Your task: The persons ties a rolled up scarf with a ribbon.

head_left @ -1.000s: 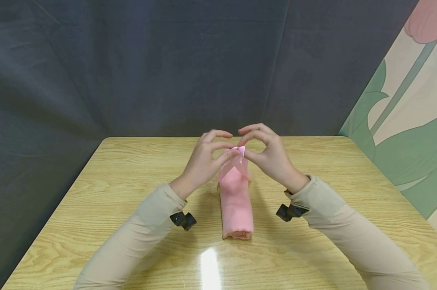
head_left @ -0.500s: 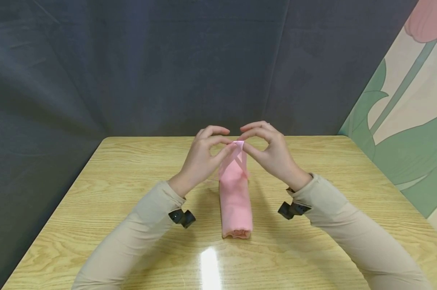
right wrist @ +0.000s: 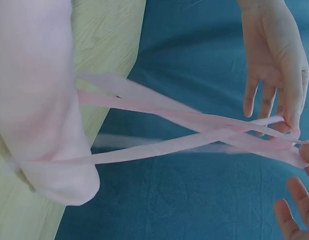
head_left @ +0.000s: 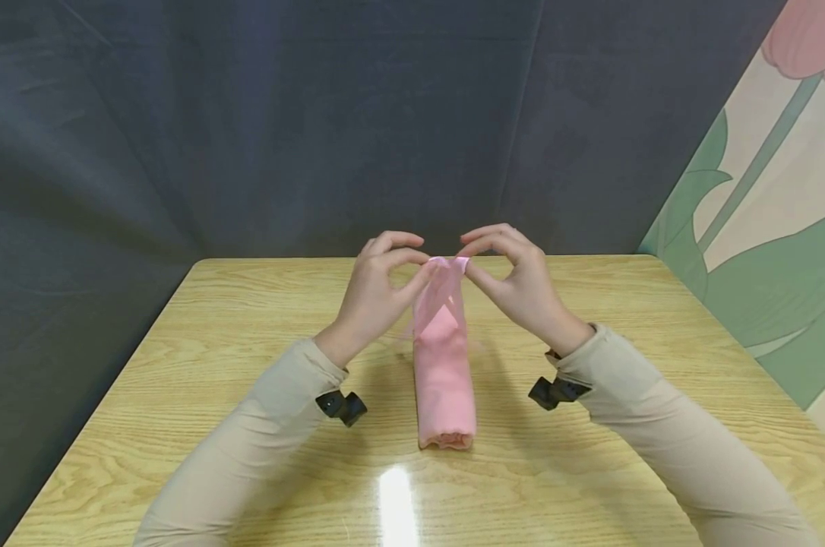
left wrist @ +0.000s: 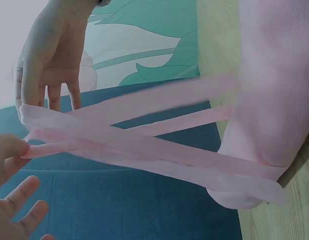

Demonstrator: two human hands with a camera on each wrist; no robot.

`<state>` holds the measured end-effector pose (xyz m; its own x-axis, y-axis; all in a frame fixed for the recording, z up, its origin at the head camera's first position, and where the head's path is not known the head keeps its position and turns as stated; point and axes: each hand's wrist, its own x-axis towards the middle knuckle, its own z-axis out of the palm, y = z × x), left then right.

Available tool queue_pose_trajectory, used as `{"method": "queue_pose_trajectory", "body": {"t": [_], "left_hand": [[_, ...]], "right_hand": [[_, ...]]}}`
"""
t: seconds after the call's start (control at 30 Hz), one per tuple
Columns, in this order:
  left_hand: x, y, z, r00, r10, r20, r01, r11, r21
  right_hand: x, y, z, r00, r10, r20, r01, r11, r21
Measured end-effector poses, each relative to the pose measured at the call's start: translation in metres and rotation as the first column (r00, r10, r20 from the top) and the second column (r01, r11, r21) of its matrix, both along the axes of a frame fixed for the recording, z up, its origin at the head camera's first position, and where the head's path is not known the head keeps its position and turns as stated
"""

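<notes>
Pinching sheer pink ribbon (left wrist: 159, 145) (strands crossed), both hands (head_left: 374, 289) (head_left: 524, 289) hold it above a rolled pink cloth (head_left: 445, 387).

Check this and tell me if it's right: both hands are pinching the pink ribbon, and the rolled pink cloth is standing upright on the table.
One thing is wrong: the rolled pink cloth lies on its side on the table, as the head view shows. The left hand and right hand do both pinch the pink ribbon.

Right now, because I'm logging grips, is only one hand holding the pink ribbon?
No, the left hand and the right hand each pinch part of the pink ribbon.
</notes>
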<state>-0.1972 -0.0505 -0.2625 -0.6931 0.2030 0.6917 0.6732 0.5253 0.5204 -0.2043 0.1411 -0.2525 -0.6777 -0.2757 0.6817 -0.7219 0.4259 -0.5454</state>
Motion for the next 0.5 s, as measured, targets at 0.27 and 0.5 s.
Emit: {"method": "queue_pose_trajectory", "body": {"t": [0.27, 0.5], "left_hand": [[-0.0006, -0.0023, 0.0008, 0.999, 0.006, 0.044, -0.007, 1.0, 0.024], [-0.0019, -0.0034, 0.0019, 0.99, 0.001, 0.144, -0.011, 0.997, 0.07]], "right_hand": [[-0.0032, 0.0035, -0.0015, 0.999, -0.051, 0.014, 0.051, 0.999, -0.009], [-0.0061, 0.007, -0.0025, 0.998, -0.069, -0.004, 0.069, 0.997, -0.021]]}}
